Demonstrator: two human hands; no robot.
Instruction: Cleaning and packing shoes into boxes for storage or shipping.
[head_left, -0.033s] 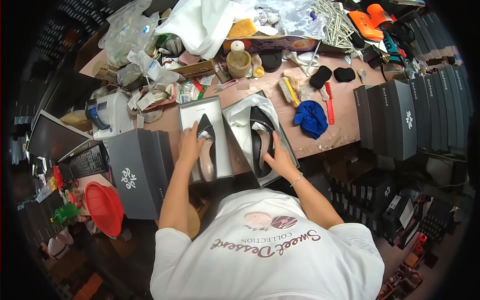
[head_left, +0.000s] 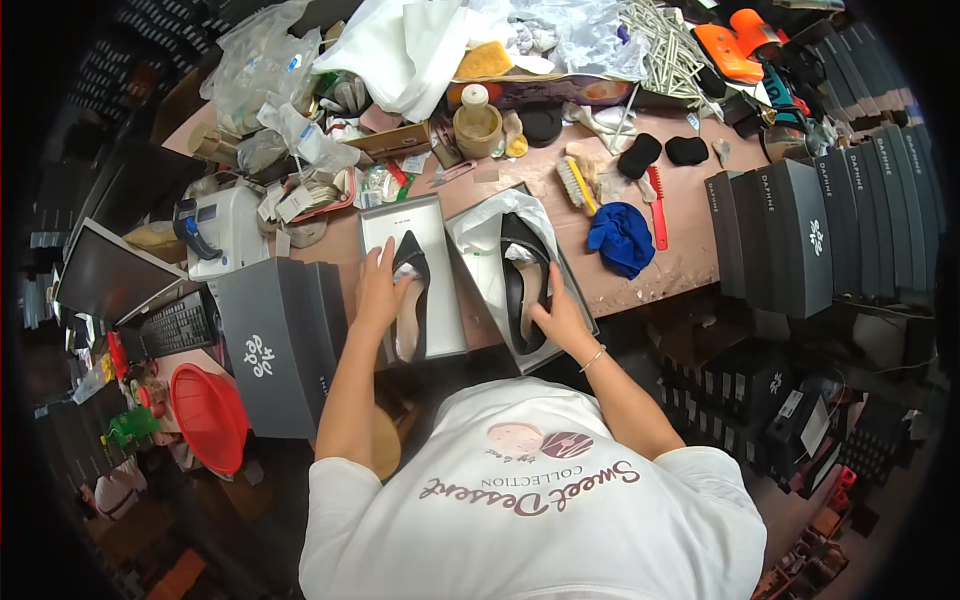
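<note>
Two black pointed-toe pumps lie toe-away in front of me. My left hand grips the left shoe at its side, thumb over its edge. That shoe is at a shallow grey box half with a white inside; white stuffing shows in its toe. My right hand closes on the outer side of the right shoe, thumb on its rim. The right shoe rests on white tissue paper inside a tilted grey shoebox. My left fingertips are partly hidden.
Beyond the right box lie a blue cloth, a yellow brush, a red brush and black pads. Grey shoeboxes stand at left and right. Clutter and a glue-coloured jar line the back.
The left shoe has turned slightly under my left hand, its pale insole now less exposed. My right hand stays on the right shoe.
</note>
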